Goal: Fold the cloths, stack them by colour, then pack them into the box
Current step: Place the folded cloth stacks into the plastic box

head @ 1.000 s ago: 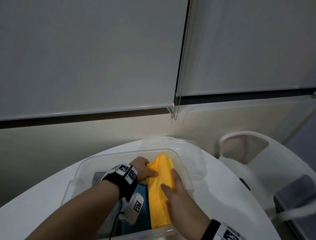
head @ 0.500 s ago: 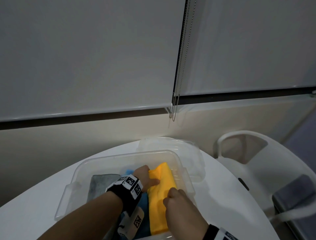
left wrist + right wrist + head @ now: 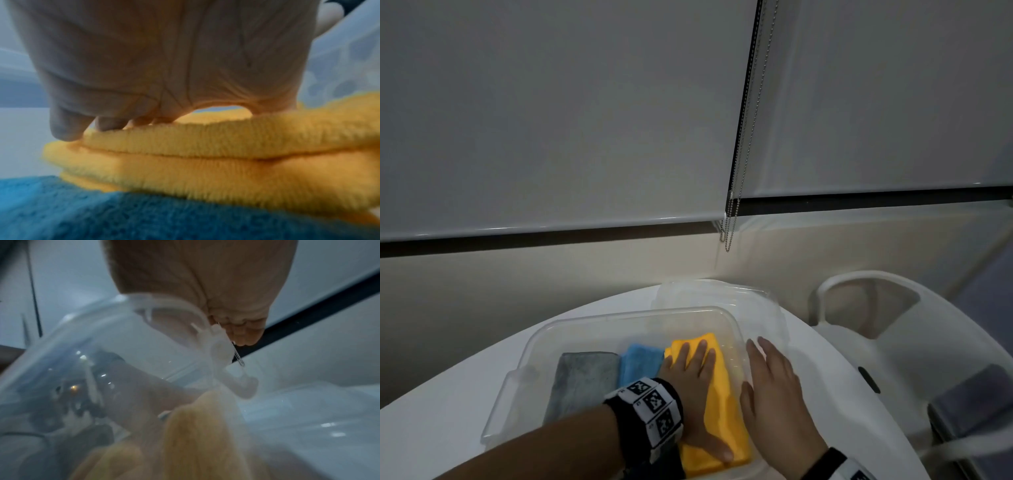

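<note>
Flat and open, the left hand [image 3: 693, 387] presses palm-down on the folded yellow cloths [image 3: 722, 411], fingers straight, gripping nothing. The right hand [image 3: 774, 404] is also open, fingers straight, beside the outer right wall of the clear plastic box [image 3: 592, 323]; whether it touches the wall I cannot tell.

The yellow cloths lie stacked at the box's right end. Just left of them sits a blue cloth [image 3: 640, 363], then a grey cloth [image 3: 585, 380]. The left forearm and its black wrist band [image 3: 650, 411] cover the near part of the blue cloth. A clear lid [image 3: 722, 294] lies behind the box.

Half a second ago the right hand was curled on the yellow stack inside the box; it is now outside, and the left hand has spread flat.

The box rests on a round white table [image 3: 448, 421]. A white chair [image 3: 893, 342] stands to the right, roller blinds [image 3: 551, 120] behind.
</note>
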Motion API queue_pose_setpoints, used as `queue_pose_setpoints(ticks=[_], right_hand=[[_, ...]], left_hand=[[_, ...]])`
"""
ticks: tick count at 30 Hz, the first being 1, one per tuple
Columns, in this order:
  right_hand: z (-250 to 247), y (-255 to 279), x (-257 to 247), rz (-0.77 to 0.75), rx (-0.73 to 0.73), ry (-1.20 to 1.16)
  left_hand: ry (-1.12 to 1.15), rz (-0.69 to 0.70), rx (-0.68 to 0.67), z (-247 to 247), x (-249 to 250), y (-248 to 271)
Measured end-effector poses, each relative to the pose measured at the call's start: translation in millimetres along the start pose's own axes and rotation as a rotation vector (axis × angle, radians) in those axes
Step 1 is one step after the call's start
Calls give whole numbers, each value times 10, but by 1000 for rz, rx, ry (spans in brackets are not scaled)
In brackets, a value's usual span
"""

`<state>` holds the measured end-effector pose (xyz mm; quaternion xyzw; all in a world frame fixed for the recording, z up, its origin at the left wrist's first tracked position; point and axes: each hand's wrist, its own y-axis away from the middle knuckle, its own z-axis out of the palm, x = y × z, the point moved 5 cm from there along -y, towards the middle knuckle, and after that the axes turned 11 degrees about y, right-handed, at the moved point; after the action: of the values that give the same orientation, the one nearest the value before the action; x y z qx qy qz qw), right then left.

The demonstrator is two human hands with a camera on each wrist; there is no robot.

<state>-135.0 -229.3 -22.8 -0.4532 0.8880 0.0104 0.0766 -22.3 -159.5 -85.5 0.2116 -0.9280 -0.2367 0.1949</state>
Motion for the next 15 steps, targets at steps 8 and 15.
queue_pose_setpoints(ticks=[8, 15], right_hand=[[165, -47, 29, 15, -72, -148], [191, -55, 36, 23, -95, -160]], left_hand=[[-169, -88, -22, 168, 79, -250], [-156, -55, -70, 178, 36, -275]])
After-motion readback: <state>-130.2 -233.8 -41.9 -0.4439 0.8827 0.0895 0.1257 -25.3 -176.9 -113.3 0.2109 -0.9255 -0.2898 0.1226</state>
